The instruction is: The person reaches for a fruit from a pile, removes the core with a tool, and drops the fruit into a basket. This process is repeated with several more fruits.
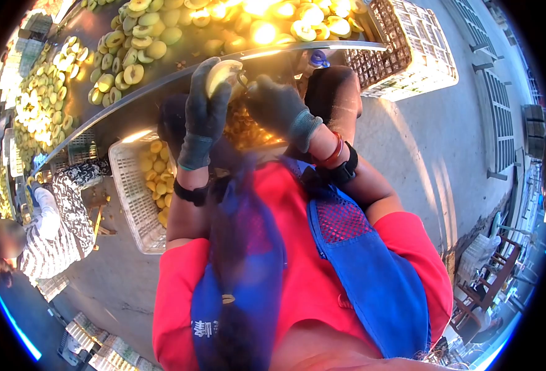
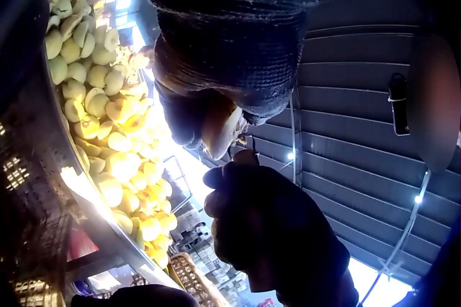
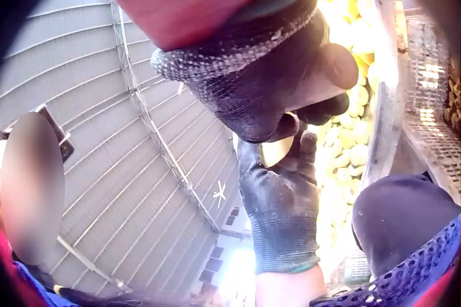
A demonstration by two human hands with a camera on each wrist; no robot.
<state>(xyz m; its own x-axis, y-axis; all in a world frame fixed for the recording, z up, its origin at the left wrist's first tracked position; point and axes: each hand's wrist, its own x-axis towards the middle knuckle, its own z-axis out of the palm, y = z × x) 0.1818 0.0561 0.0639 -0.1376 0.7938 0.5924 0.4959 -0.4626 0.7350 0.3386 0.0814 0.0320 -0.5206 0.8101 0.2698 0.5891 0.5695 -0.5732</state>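
My gloved left hand (image 1: 206,114) holds a pale yellow peach half (image 1: 224,74) between thumb and fingers, just inside the metal table's rim. In the left wrist view the peach half (image 2: 222,131) shows below the curled fingers. Close beside it, my gloved right hand (image 1: 276,106) grips a small hand tool whose thin curved metal tip (image 1: 242,79) points at the fruit. The tool's rounded pale handle (image 3: 328,77) sticks out of the right fist in the right wrist view. Both hands meet at the peach half, and the fingers hide part of it.
Many peach halves (image 1: 140,46) lie on the metal table, bounded by its raised rim (image 1: 161,78). Orange pieces (image 1: 248,131) lie below, between the knees. A white crate (image 1: 130,213) of yellow fruit stands at left, another crate (image 1: 434,52) at right. Another person (image 1: 53,238) sits at far left.
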